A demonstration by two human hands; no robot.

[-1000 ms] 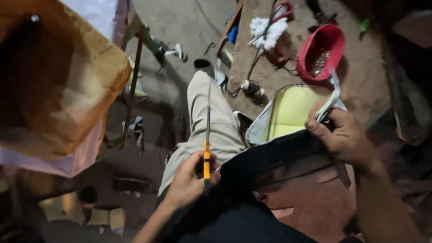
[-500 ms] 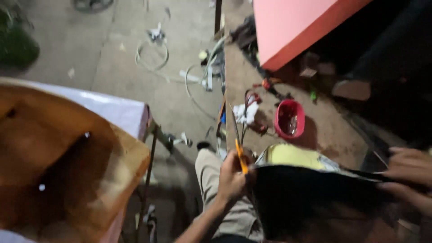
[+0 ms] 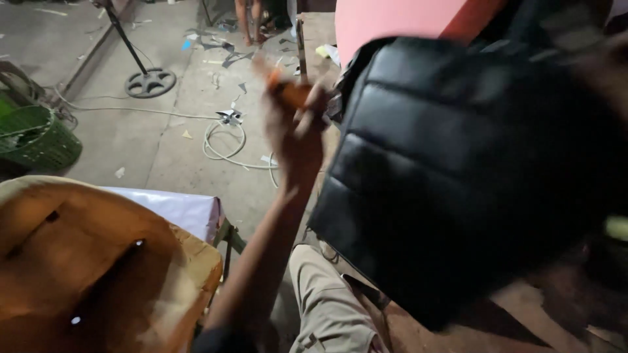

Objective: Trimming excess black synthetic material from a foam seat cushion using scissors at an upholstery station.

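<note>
beside the black padded cover [image 3: 458,170], left hand [image 3: 294,131] round orange-handled tool [image 3: 288,91]

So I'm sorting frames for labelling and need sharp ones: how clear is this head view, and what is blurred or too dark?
Head view: the left hand and its orange-handled tool are smeared by motion blur; the black padded cover is soft and close to the lens; the right side falls into deep shadow, hiding the right hand; the concrete floor and green basket are evenly lit and sharper.

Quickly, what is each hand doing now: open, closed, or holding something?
Left hand: closed on an orange tool handle, raised beside the black cushion.
Right hand: only a blur at the cushion's top right; cannot be told.
</note>
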